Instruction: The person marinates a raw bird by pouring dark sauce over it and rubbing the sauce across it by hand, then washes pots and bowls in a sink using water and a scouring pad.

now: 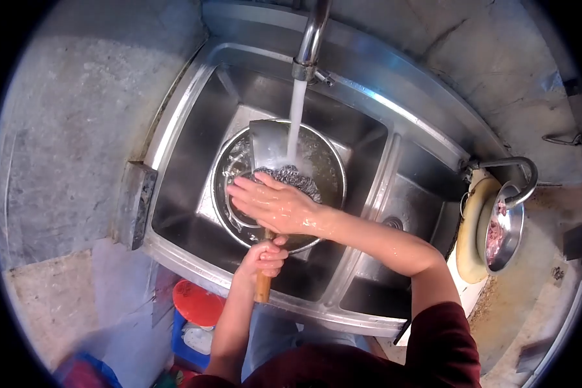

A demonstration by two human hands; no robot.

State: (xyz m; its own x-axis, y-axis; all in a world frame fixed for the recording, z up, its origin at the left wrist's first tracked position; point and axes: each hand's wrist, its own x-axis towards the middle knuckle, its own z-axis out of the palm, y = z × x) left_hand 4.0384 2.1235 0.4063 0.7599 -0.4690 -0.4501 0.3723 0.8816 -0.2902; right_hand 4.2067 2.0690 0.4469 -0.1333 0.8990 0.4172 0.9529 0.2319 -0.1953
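Note:
My left hand (265, 260) is wrapped round the wooden handle (263, 284) of a cleaver with a broad, square-ended blade (269, 142). The blade extends away from me over a round metal basin (338, 158). Across its lower part lies my right hand (278, 207), flat with fingers stretched to the left, hiding that section. A dark, curly metal scourer (297, 180) shows just beyond this hand's edge; whether the palm presses on it I cannot tell. Water (295, 123) runs from the tap (312, 42) onto the blade and scourer.
The basin stands in the left bowl of a steel sink (181, 139); a second bowl (427, 194) adjoins it. At right, a metal bowl with raw meat (496, 239) stands beside a round board (469, 242). A red container (199, 302) is below the sink's front edge.

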